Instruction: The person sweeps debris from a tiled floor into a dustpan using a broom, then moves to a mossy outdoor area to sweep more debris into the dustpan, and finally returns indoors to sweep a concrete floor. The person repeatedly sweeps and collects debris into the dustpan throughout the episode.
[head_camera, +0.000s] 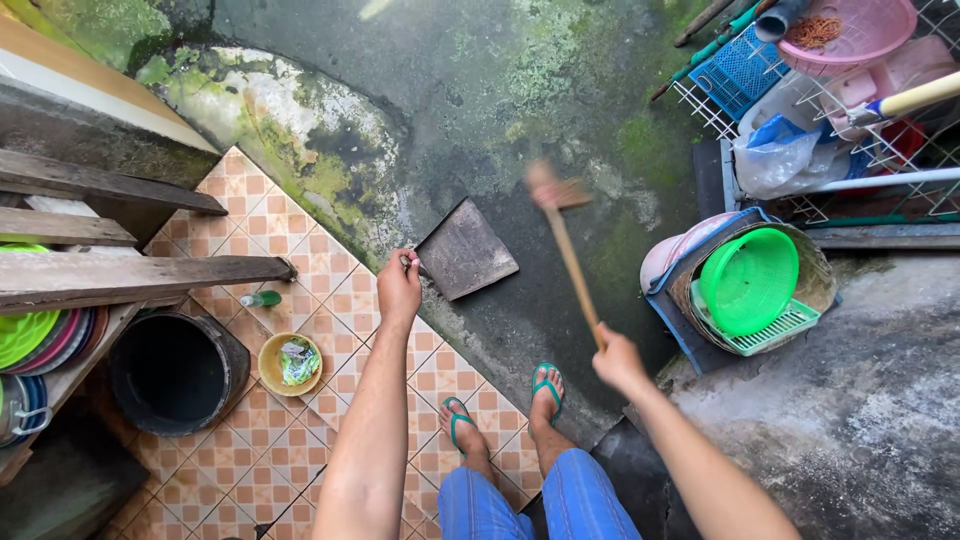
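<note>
Left hand (398, 285) fingers wrap the dustpan (466, 250) handle; right hand (617, 360) fingers grip the broom (565, 235). Wet mossy floor (480, 90) beyond the fingers risks slipping, scattering dirt.

Back yard of a home, w/ mossy wet concrete floor (480, 90) & patterned tiles (300, 250). Plastic basins (748, 280), black bucket (175, 372), wire rack (900, 150) w/ baskets.

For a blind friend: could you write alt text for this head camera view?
Seen from above, a person's left hand holds a dark dustpan on wet mossy concrete, while the right hand holds a small broom. A black bucket stands nearby.
</note>
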